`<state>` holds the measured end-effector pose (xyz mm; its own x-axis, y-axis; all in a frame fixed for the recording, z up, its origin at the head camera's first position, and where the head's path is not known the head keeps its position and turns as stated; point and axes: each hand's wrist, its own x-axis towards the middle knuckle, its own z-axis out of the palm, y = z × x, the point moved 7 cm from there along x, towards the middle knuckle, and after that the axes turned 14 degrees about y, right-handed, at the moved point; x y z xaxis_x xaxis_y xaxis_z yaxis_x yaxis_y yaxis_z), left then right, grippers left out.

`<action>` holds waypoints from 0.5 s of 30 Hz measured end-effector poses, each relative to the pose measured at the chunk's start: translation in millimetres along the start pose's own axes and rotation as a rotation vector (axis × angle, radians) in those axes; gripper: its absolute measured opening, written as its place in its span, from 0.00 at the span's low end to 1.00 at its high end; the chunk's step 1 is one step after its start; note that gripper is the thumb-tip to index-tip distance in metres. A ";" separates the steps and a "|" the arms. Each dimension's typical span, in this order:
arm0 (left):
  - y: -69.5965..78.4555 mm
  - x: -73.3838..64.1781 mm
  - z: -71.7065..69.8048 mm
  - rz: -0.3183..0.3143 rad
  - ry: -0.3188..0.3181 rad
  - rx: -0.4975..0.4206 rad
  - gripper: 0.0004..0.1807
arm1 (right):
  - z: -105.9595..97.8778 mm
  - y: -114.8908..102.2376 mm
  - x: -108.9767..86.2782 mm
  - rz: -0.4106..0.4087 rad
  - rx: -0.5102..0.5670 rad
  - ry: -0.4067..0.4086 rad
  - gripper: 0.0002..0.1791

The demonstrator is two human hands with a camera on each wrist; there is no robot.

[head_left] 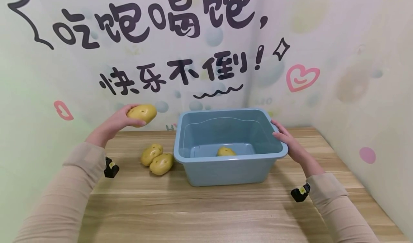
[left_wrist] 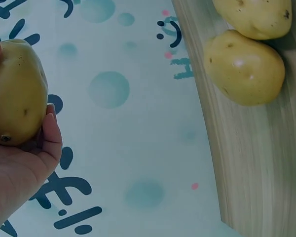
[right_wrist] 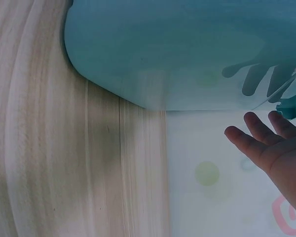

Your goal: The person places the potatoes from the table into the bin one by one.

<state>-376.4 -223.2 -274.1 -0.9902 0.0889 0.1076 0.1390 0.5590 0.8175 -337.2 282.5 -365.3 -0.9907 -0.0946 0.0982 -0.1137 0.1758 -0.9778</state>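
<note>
My left hand (head_left: 124,117) holds a yellow potato (head_left: 142,114) in the air, left of a blue plastic tub (head_left: 227,171). In the left wrist view, the fingers and thumb wrap the held potato (left_wrist: 18,94) from its sides. At the tub's right side, my right hand (head_left: 288,139) holds the rim, thumb over the top. The right wrist view shows the other fingers (right_wrist: 259,143) stretched out beside the tub's outer wall (right_wrist: 163,59). One potato (head_left: 226,151) lies on the tub's floor, partly hidden by the front rim.
Two more potatoes, one behind (head_left: 151,155) and one in front (head_left: 162,164), lie together on the wooden table (head_left: 206,214) just left of the tub. A printed wall covering (head_left: 226,89) stands behind the table, and another wall (head_left: 364,103) runs along its right side.
</note>
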 end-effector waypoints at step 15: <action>34.6 12.6 19.8 0.025 -0.001 -0.015 0.42 | 0.8 0.0 0.6 0.005 -0.001 0.011 0.36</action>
<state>-383.9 -186.5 -255.7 -0.9864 0.1038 0.1275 0.1636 0.5439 0.8230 -337.7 281.7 -365.3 -0.9920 -0.0826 0.0955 -0.1089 0.1776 -0.9781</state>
